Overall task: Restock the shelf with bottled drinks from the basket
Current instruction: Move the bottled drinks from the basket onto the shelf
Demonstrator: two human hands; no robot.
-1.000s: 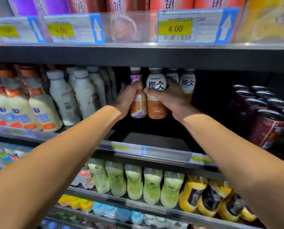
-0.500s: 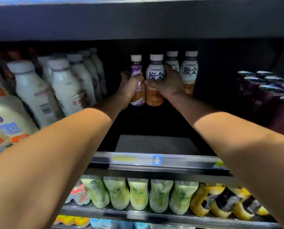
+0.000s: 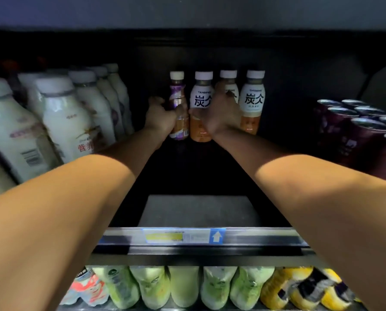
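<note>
Both my arms reach deep into the dark middle shelf [image 3: 198,212]. My left hand [image 3: 161,116] grips a purple-labelled bottle [image 3: 178,102] with a white cap, held upright. My right hand [image 3: 219,115] grips a white-and-orange bottle [image 3: 202,102] with black characters, right beside the purple one. Behind my right hand stand two more bottles of that kind [image 3: 253,102], one partly hidden. The basket is out of view.
White milk bottles [image 3: 68,117] line the shelf on the left and dark purple cans [image 3: 353,131] stand on the right. A price rail [image 3: 183,236] runs along the shelf's front edge. Green bottles [image 3: 183,286] and yellow bottles [image 3: 299,288] lie on the shelf below.
My view has moved closer and lower into the shelf, so the upper shelf with price tags is gone. Both hands have pushed their bottles farther back, level with the rear bottles.
</note>
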